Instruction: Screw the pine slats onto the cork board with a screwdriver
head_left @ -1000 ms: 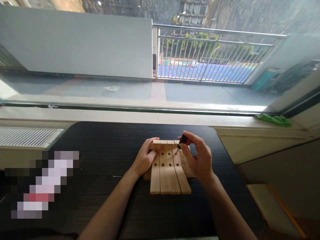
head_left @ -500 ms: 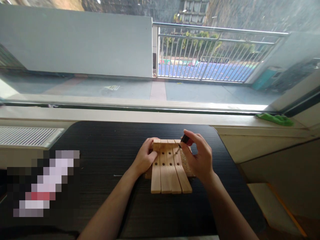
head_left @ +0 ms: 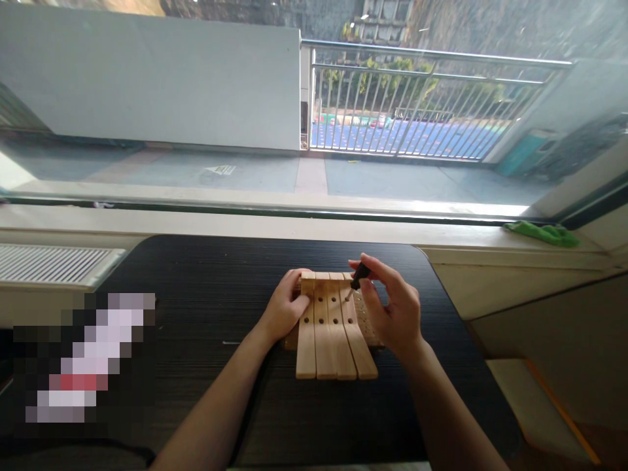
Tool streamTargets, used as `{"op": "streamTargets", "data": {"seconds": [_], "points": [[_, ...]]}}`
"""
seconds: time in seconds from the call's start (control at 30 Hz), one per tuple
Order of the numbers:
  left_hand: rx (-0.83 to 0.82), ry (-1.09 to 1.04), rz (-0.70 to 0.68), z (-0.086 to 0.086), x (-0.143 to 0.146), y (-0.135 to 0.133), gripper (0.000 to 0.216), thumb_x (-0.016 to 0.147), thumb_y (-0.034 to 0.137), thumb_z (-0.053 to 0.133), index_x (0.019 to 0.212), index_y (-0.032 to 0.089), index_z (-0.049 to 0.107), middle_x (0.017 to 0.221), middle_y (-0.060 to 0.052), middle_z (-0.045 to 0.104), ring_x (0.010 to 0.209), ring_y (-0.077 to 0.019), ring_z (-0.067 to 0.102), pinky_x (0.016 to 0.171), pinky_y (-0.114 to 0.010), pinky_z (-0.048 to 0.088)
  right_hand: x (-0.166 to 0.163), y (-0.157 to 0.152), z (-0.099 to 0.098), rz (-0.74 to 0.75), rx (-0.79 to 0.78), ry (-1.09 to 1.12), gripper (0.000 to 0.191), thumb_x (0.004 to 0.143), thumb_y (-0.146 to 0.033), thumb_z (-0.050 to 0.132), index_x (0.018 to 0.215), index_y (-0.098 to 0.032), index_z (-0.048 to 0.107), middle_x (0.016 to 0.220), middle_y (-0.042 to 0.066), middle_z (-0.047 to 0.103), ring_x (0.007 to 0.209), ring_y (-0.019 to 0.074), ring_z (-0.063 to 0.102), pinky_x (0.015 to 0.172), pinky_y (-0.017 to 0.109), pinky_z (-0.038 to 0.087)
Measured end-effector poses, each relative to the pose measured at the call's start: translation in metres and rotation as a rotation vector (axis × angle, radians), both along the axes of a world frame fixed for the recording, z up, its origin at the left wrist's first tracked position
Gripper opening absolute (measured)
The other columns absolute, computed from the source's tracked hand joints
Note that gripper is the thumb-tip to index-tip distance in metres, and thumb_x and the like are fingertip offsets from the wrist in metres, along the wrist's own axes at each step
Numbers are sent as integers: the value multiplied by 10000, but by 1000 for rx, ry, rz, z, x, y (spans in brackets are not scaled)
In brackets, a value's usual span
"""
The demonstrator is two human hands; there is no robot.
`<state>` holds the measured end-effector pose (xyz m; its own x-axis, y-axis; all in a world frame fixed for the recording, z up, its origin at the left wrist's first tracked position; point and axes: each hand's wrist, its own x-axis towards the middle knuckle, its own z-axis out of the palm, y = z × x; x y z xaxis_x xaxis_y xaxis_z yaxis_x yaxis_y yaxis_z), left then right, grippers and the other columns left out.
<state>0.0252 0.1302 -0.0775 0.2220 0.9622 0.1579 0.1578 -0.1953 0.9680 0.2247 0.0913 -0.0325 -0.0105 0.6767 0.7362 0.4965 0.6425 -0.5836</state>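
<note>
Legible txt: none. Pale triangular sign (head_left: 220, 170) w/ apparent lettering, seen against gray floor (head_left: 265, 176) outdoors: chars. too small to read; exact mounting surf. cannot be det.

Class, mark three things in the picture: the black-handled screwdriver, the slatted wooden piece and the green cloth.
Black-handled screwdriver (head_left: 362, 272): head view, on the handle.
Slatted wooden piece (head_left: 340, 341): head view, on the third slat from the left, below its holes.
Green cloth (head_left: 542, 233): head view, on its middle.

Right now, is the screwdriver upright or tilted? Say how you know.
Tilted: the screwdriver leans rightward from its tip to the handle in the right hand.
</note>
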Motion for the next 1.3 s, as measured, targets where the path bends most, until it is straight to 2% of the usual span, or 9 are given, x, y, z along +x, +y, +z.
{"op": "streamTargets", "data": {"seconds": [0.4, 0.63, 1.0, 1.3], "points": [[-12, -17, -11, -1, 1, 0, 309, 705, 161, 519, 999, 191, 611, 1023, -53, 622, 1004, -228, 602, 924, -371, 490, 0, 0, -2, -5, -44, 44, 383, 902, -106, 593, 1251, -262, 561, 1092, 59, 749, 908, 171, 717, 771, 353, 594], [-14, -2, 5, 1, 0, 0, 305, 700, 156, 525, 992, 189, 606, 1016, -55, 619, 988, -230, 597, 931, -380, 485, 0, 2, -3, 24, 1, 81, 385, 889, -72, 592, 1217, -271, 566, 1124, 54, 717, 975, 172, 697, 744, 331, 585], [-24, -1, -3, 1, 0, 0, 280, 727, 170, 538, 994, 191, 620, 990, -50, 637, 1021, -237, 601, 934, -377, 489, -1, 1, -10, 58, -49, 130, 423, 895, -82, 569, 1273, -267, 529, 1136, 60, 706, 951, 186, 701, 828, 418, 587], [-41, -15, -1, 1, 0, 0, 267, 728, 178, 547, 986, 190, 617, 1000, -53, 638, 1021, -238, 602, 930, -377, 490, -1, 1, -9, 58, -55, 85, 472, 889, -72, 560, 1313, -277, 532, 1108, 57, 720, 938, 182, 700, 810, 404, 590]]}}
